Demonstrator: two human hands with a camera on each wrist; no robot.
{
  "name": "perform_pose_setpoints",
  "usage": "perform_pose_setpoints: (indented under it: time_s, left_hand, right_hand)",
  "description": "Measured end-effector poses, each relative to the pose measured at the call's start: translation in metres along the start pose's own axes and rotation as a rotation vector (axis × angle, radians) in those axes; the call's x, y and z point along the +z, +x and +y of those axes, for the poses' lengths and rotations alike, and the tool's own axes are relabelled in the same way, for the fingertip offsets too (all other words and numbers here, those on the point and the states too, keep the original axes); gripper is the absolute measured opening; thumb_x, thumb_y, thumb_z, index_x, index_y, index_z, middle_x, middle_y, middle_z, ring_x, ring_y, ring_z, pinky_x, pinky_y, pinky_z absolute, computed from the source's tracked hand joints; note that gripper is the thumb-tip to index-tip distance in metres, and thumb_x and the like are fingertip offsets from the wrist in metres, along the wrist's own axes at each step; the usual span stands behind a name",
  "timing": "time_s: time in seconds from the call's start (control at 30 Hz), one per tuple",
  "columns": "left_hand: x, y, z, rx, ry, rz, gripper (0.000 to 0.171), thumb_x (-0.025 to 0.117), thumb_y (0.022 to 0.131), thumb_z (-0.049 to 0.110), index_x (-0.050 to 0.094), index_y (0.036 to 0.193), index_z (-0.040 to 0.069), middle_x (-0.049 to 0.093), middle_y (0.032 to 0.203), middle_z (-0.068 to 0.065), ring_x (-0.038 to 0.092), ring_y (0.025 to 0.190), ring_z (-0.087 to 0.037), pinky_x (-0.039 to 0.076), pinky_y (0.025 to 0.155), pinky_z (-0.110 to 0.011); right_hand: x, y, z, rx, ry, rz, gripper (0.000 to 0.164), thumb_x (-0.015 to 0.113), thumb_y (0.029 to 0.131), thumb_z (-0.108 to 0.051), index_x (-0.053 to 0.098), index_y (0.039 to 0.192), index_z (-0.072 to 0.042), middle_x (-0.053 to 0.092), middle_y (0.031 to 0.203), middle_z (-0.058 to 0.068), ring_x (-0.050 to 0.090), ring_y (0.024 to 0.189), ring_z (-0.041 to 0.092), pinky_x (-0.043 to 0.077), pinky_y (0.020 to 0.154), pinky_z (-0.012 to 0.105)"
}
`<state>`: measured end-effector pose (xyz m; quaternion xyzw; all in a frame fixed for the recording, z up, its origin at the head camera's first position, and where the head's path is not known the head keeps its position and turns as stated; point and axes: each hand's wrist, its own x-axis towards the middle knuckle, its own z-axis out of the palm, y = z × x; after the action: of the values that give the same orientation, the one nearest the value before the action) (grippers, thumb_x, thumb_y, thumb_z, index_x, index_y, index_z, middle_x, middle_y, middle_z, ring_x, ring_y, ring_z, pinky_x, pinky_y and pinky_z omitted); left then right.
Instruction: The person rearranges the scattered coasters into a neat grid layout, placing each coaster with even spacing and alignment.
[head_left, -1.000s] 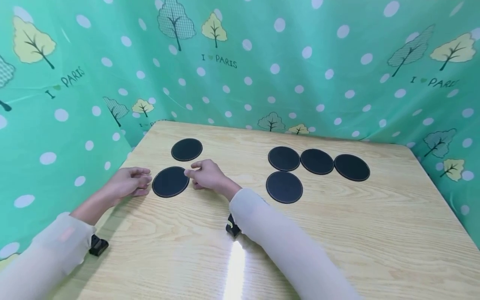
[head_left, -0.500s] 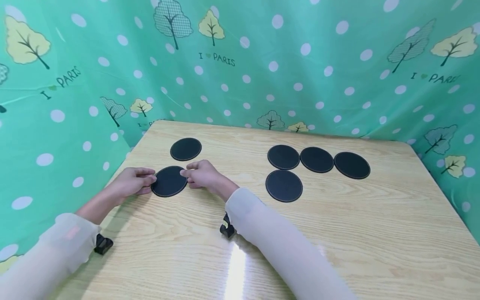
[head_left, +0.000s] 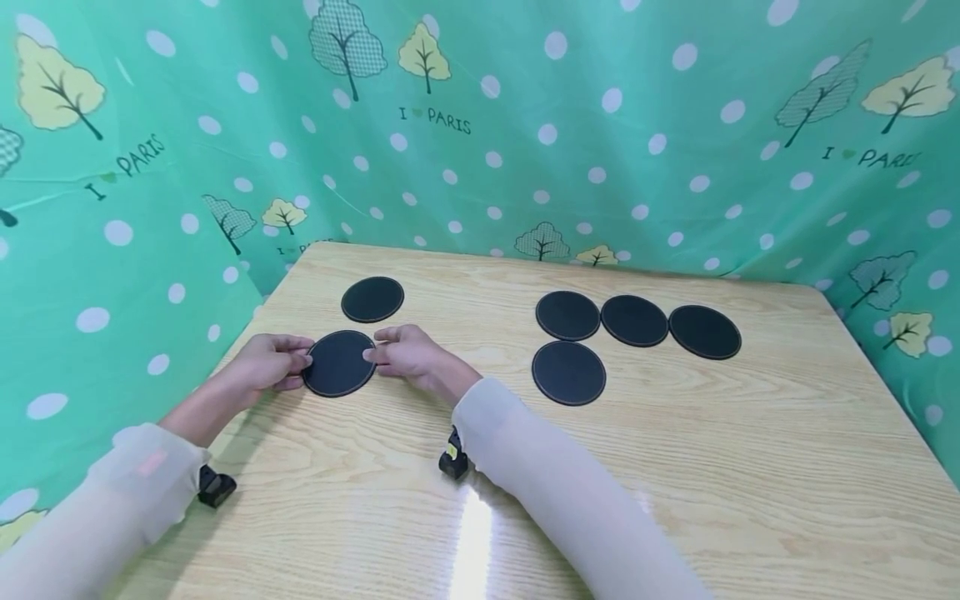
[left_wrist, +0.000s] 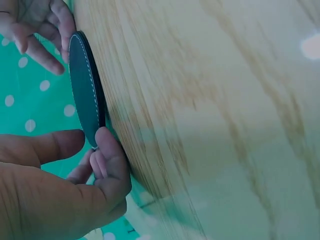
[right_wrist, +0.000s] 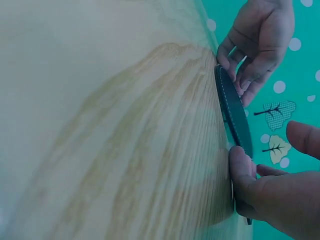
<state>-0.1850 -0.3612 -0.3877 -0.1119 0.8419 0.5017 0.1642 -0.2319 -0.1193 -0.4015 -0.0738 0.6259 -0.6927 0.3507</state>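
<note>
A round black coaster (head_left: 341, 363) with a stitched rim lies between my two hands at the left of the table. My left hand (head_left: 272, 364) holds its left edge, thumb above and curled fingers at the rim, as the left wrist view shows. At the right edge, the bent fingers of my right hand (head_left: 411, 354) hold the rim from below. The right thumb (right_wrist: 305, 137) stands off the surface in the right wrist view. There the coaster (right_wrist: 235, 110) looks slightly tilted, its near edge off the table. The undersides of the fingertips are partly hidden.
Another black coaster (head_left: 372, 300) lies just behind. Farther right, three coasters form a row including the middle one (head_left: 634, 322), with one more (head_left: 568, 373) in front of it. A green dotted curtain (head_left: 480, 150) hangs behind and left of the wooden table (head_left: 675, 467).
My left hand has moved right to reach the coaster's left edge. My right hand has shifted slightly left onto the opposite edge. The other coasters stay put.
</note>
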Motion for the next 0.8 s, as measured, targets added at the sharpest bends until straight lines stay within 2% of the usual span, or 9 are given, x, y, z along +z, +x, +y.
perform_pose_setpoints:
  time_s: [0.1, 0.2, 0.27, 0.33, 0.6, 0.8]
  left_hand:
    - [0.001, -0.002, 0.002, -0.003, -0.024, -0.001, 0.054, 0.051, 0.105, 0.003, 0.031, 0.153, -0.011, 0.048, 0.137, -0.022, 0.059, 0.094, -0.002, 0.06, 0.083, -0.028]
    - [0.002, -0.003, 0.003, -0.008, -0.041, 0.002, 0.055, 0.054, 0.104, 0.004, 0.032, 0.154, -0.008, 0.049, 0.134, -0.018, 0.059, 0.095, -0.003, 0.06, 0.082, -0.028]
    - [0.003, -0.003, 0.003, -0.014, -0.052, 0.004, 0.056, 0.055, 0.104, 0.005, 0.032, 0.153, -0.006, 0.051, 0.129, -0.014, 0.059, 0.094, -0.005, 0.06, 0.08, -0.028]
    - [0.003, -0.003, 0.003, -0.021, -0.063, 0.003, 0.056, 0.056, 0.104, 0.006, 0.033, 0.153, -0.005, 0.052, 0.125, -0.012, 0.059, 0.094, -0.006, 0.06, 0.079, -0.028]
    - [0.005, -0.002, 0.008, -0.051, -0.102, -0.028, 0.061, 0.058, 0.102, 0.002, 0.03, 0.156, -0.002, 0.045, 0.136, -0.013, 0.057, 0.097, -0.006, 0.058, 0.081, -0.028]
    - [0.009, -0.003, 0.013, -0.028, -0.11, -0.05, 0.061, 0.058, 0.101, 0.0, 0.03, 0.156, -0.003, 0.045, 0.134, -0.014, 0.057, 0.097, -0.005, 0.058, 0.083, -0.028]
  right_hand:
    - [0.002, -0.001, 0.001, -0.002, -0.004, 0.006, 0.058, 0.063, 0.098, 0.004, 0.041, 0.152, 0.007, 0.047, 0.149, 0.02, 0.051, 0.137, 0.03, 0.052, 0.104, 0.035]
    - [0.003, -0.001, 0.001, -0.005, -0.027, 0.019, 0.056, 0.062, 0.098, 0.006, 0.043, 0.15, 0.006, 0.058, 0.129, 0.015, 0.058, 0.129, 0.028, 0.056, 0.099, 0.035]
    - [0.004, -0.002, 0.002, -0.006, -0.04, 0.033, 0.053, 0.062, 0.098, 0.007, 0.046, 0.149, 0.006, 0.061, 0.115, 0.012, 0.063, 0.122, 0.026, 0.058, 0.095, 0.035]
    - [0.004, -0.003, 0.002, -0.01, -0.05, 0.058, 0.051, 0.062, 0.098, 0.007, 0.049, 0.147, 0.005, 0.06, 0.108, 0.007, 0.066, 0.114, 0.024, 0.059, 0.092, 0.035]
    - [0.004, -0.007, -0.001, 0.011, -0.038, 0.17, 0.041, 0.065, 0.094, 0.011, 0.062, 0.134, 0.004, 0.063, 0.101, 0.009, 0.068, 0.083, 0.023, 0.063, 0.084, 0.04]
    - [-0.003, -0.009, -0.002, 0.013, -0.036, 0.199, 0.037, 0.066, 0.092, 0.012, 0.066, 0.128, 0.002, 0.064, 0.098, 0.009, 0.067, 0.078, 0.019, 0.063, 0.082, 0.04]
